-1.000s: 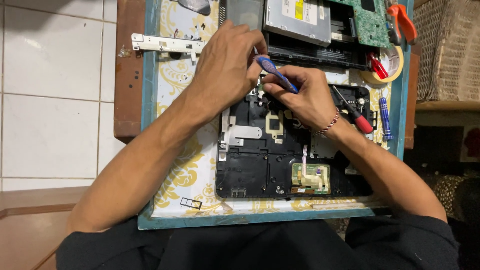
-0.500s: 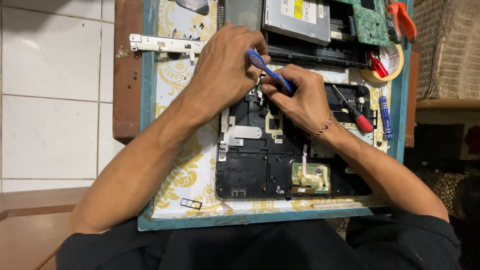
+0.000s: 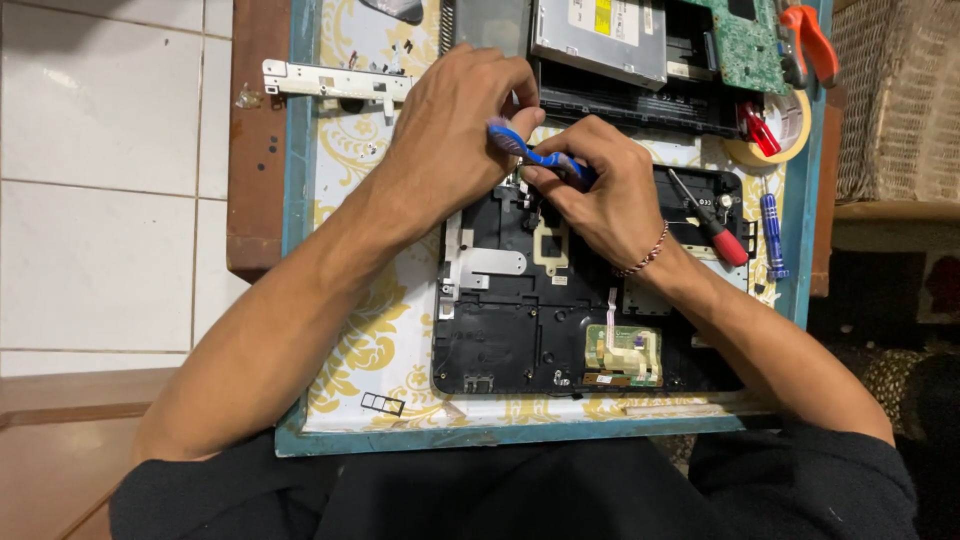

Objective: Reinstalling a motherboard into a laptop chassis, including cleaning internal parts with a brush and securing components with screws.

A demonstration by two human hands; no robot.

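- While both hands work at the top of the black laptop shell (image 3: 520, 330), the right hand (image 3: 610, 195) grips a blue-handled screwdriver (image 3: 530, 152), its fingers wrapped tight around the handle.
- The screwdriver lies almost flat, with its blue end pointing to 10 o'clock, just under the left hand (image 3: 450, 130).
- The left hand sits at 10 o'clock from the right hand; its fingers curl down onto the shell's top edge and touch the blue tool. I cannot tell if they pinch anything small.
- The shell lies open on a yellow and white patterned table (image 3: 360, 330) with a teal rim.
- A small green board (image 3: 625, 355) sits in the shell at 5 o'clock.
- At 3 o'clock from the right hand lie a red-handled screwdriver (image 3: 712, 222) and a thin blue screwdriver (image 3: 772, 235).
- A tape roll (image 3: 790, 130) with something red on it is at 2 o'clock.
- At 12 o'clock are a silver disc drive (image 3: 600, 30) and a green circuit board (image 3: 745, 45).
- A white metal bracket (image 3: 335, 82) lies at 9 o'clock from the left hand.
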